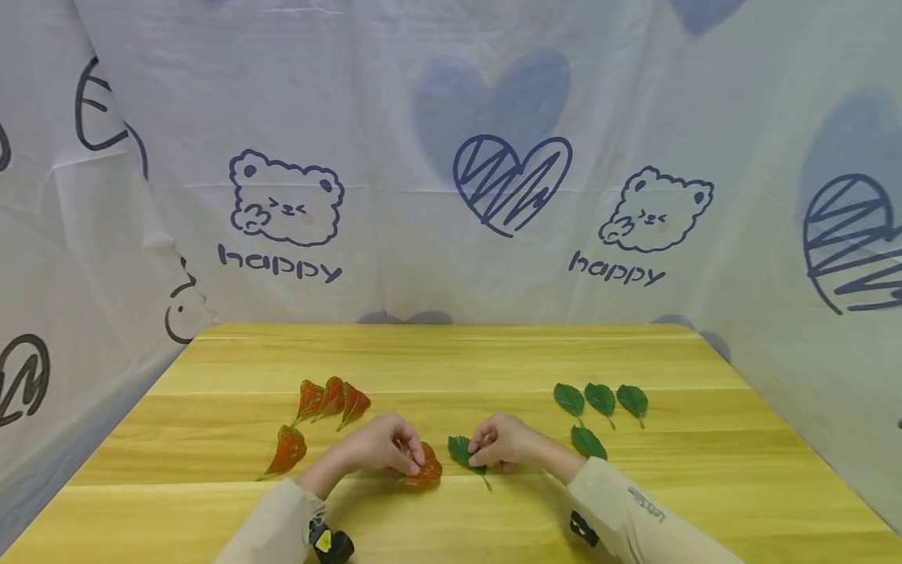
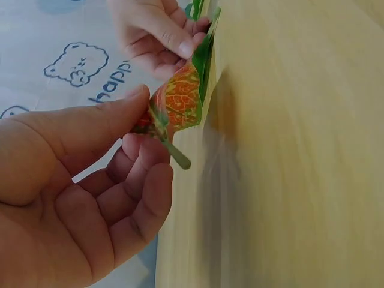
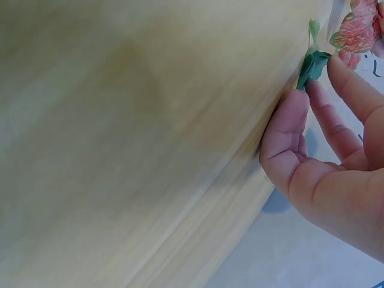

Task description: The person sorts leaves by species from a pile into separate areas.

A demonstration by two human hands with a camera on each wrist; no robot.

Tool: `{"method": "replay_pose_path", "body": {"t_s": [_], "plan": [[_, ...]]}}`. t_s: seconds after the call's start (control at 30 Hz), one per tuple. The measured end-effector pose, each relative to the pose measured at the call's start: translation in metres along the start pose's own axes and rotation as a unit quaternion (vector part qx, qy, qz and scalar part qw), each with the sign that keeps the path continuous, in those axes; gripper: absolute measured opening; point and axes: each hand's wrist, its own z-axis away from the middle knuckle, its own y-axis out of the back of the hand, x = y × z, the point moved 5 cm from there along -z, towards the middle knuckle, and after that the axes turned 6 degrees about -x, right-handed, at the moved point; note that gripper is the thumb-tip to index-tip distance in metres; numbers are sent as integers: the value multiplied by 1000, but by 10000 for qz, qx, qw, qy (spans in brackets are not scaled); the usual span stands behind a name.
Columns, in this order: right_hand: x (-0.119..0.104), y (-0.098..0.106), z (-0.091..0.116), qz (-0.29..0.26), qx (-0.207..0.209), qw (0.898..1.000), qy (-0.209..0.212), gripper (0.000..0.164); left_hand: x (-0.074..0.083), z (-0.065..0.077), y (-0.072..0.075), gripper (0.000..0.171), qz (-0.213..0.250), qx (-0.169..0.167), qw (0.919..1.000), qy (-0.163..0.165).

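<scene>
Near the middle of the table, my left hand [image 1: 390, 446] pinches a red leaf [image 1: 428, 468] between thumb and fingers. In the left wrist view that red leaf [image 2: 180, 99] shows yellow veins, and its short green stem points past the fingertips. To its right, my right hand [image 1: 503, 443] holds a green leaf [image 1: 460, 450] at its side, the stem hanging toward the front. The right wrist view has the green leaf [image 3: 313, 65] between the thumb and fingertips, close over the wood. Both leaves are side by side, a small gap apart in the head view.
Several red leaves [image 1: 333, 398] lie at the left, one red leaf [image 1: 287, 450] nearer the front. At the right lie several green leaves [image 1: 600, 399], with another green leaf [image 1: 588, 442] beside the right forearm. A printed cloth [image 1: 395, 235] hangs behind the wooden table [image 1: 451, 360].
</scene>
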Motion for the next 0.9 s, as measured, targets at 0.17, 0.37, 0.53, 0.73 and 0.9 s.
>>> {"method": "replay_pose_path", "body": {"t_s": [0.17,0.37,0.53,0.73,0.9], "plan": [[-1,-1,0,-54,-18,10000,37,10,-3,9,8,3,236,122,9996,-15],[-2,-1,-1,129,47,9999,68,14,-5,20,20,5,333,260,9991,35],[-1,-1,-2,187,137,9997,5,16,-8,30,31,6,156,394,9991,91],[1,-2,-3,152,265,9995,4,19,-10,41,43,5,-122,681,9975,114],[1,-3,-3,273,324,9991,20,21,-10,48,50,5,-381,863,9951,284]]}}
